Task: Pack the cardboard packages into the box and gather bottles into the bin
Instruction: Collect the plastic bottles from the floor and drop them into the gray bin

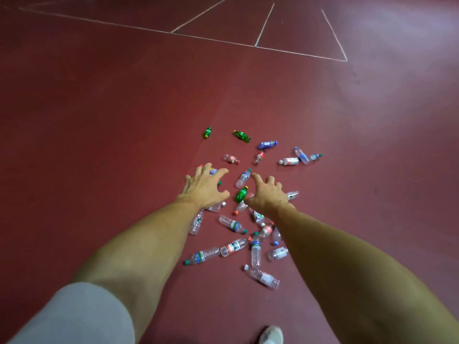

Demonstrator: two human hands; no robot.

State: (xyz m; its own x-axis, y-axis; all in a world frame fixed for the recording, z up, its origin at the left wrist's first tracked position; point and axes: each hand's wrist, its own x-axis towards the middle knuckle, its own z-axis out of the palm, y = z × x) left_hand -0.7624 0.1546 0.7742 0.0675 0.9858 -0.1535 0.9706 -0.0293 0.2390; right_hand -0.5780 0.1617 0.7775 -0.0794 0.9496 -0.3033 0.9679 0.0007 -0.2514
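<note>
Down on the dark red floor (99, 120), from the head view, the scatter of empty plastic bottles (233, 247) is wide open: clear ones with green, red and blue caps lie on their sides in a loose heap, and a few green ones and a blue one sit at the far edge. Both bare arms stretch out over the middle of it. The left hand (206, 187) hovers with its grip spread, fingers fanned above a couple of bottles and holding nothing that I can make out. The right hand (267, 194) is the same, grip splayed and empty, just beside the small green plastic bottle with the yellow cap (241, 194), which lies between the two hands. No bin in sight, no box, no cardboard packages either, so whether the packing half is done can't be told from here. By my reckoning the bottle half has barely started: roughly two dozen lie uncollected, and none is in hand. A white shoe (272, 335) peeks in at the bottom edge, and white painted lines (298, 53) cross the floor far beyond.
</note>
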